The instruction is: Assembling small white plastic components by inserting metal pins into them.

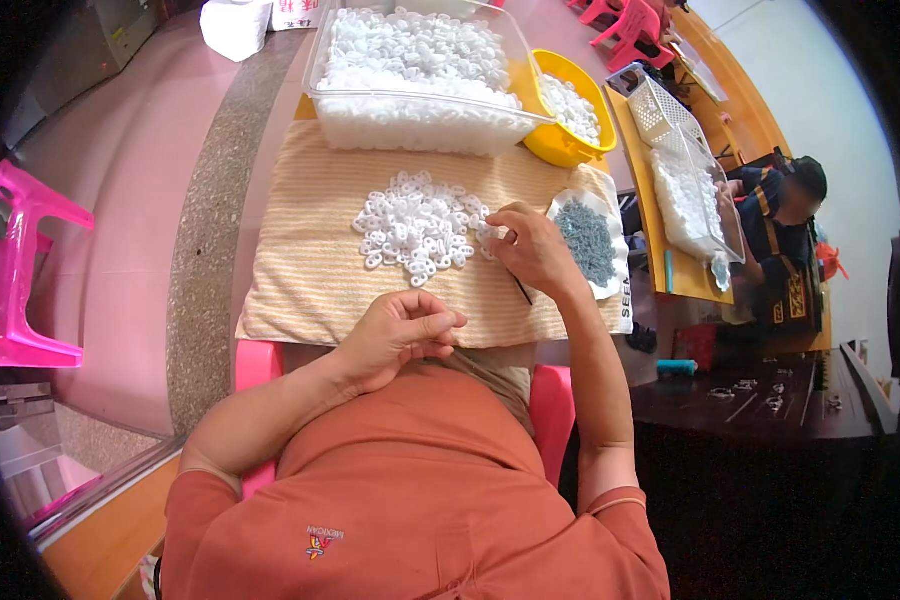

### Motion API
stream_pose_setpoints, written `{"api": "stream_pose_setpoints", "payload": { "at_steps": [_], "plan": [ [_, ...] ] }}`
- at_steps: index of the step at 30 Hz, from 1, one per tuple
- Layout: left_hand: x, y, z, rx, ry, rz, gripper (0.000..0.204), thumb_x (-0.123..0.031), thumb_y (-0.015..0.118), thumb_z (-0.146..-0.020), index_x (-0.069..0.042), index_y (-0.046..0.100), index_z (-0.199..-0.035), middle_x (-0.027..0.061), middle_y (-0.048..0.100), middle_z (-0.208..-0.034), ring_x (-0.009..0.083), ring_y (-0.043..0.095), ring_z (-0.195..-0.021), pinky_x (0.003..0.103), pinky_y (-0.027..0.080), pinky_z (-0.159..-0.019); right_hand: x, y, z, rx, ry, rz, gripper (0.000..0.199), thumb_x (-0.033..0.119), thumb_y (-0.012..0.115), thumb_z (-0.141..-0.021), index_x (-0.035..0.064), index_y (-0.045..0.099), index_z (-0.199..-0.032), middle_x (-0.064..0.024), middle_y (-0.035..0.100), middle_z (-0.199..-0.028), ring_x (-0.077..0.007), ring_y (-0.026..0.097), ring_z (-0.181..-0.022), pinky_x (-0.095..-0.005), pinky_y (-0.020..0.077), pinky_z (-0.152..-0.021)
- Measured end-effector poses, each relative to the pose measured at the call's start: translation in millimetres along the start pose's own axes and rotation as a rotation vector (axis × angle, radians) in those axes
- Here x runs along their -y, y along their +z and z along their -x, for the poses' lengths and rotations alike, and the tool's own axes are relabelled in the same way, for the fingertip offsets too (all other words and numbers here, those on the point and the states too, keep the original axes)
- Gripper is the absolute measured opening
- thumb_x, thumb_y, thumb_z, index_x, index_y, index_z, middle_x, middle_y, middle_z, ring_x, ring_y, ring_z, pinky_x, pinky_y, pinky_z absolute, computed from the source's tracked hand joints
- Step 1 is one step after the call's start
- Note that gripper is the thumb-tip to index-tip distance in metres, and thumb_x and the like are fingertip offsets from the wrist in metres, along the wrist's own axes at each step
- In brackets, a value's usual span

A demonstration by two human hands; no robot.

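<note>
A heap of small white plastic rings [418, 232] lies on a yellow striped cloth [310, 270]. My right hand [532, 250] rests on the cloth at the heap's right edge, fingers curled at a white ring, with a thin dark stick under the palm. My left hand [400, 335] is drawn back close to my chest, its fingertips pinched together on something too small to make out. To the right of my right hand sits a pile of small grey-blue parts [588, 242] on a white sheet.
A clear plastic tub [420, 105] full of white rings stands behind the cloth, with a yellow bowl [560, 145] of more rings beside it. Pink stools [15, 270] stand at the left. Another person [780, 215] sits at a table on the right with white baskets.
</note>
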State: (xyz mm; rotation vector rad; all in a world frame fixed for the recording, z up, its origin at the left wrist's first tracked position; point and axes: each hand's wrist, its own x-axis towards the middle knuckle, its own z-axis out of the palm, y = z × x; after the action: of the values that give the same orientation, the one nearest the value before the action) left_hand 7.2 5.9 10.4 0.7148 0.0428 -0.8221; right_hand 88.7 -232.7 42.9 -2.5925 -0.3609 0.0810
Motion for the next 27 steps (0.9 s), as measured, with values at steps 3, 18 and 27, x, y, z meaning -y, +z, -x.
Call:
{"api": "stream_pose_setpoints", "payload": {
  "at_steps": [3,18,27],
  "plan": [
    [1.2,-2.8,-0.5,0.009,0.001,-0.002,0.011,-0.012,0.065,-0.088,-0.003,0.061,-0.094,0.0088,0.064,-0.101,0.0119,0.063,-0.081,0.026,0.055,-0.073,4.3,0.6,-0.2,0.026,0.021,0.048,0.028,0.017,0.066,-0.080,0.0029,0.064,-0.104,-0.0129,0.061,-0.105,-0.0263,0.064,-0.085,-0.0369,0.0477,-0.083],
    [4.0,-4.3,-1.9,0.016,-0.016,-0.025,0.010,-0.010,0.064,-0.089,-0.003,0.061,-0.094,0.0093,0.065,-0.102,0.0121,0.063,-0.083,0.027,0.056,-0.074,0.8,10.1,-12.2,-0.029,-0.035,0.129,0.021,0.021,0.062,-0.080,0.0049,0.066,-0.093,-0.0147,0.063,-0.089,-0.0330,0.061,-0.087,-0.0402,0.0474,-0.078],
    [5.4,-3.1,-0.5,0.023,-0.020,-0.025,0.013,-0.013,0.066,-0.088,-0.003,0.062,-0.094,0.0052,0.066,-0.095,0.0085,0.061,-0.079,0.023,0.054,-0.070,-1.6,0.9,-14.0,0.020,0.079,0.015,0.023,0.019,0.064,-0.080,0.0058,0.066,-0.098,-0.0136,0.064,-0.092,-0.0324,0.061,-0.093,-0.0398,0.0466,-0.083]
  ]
}}
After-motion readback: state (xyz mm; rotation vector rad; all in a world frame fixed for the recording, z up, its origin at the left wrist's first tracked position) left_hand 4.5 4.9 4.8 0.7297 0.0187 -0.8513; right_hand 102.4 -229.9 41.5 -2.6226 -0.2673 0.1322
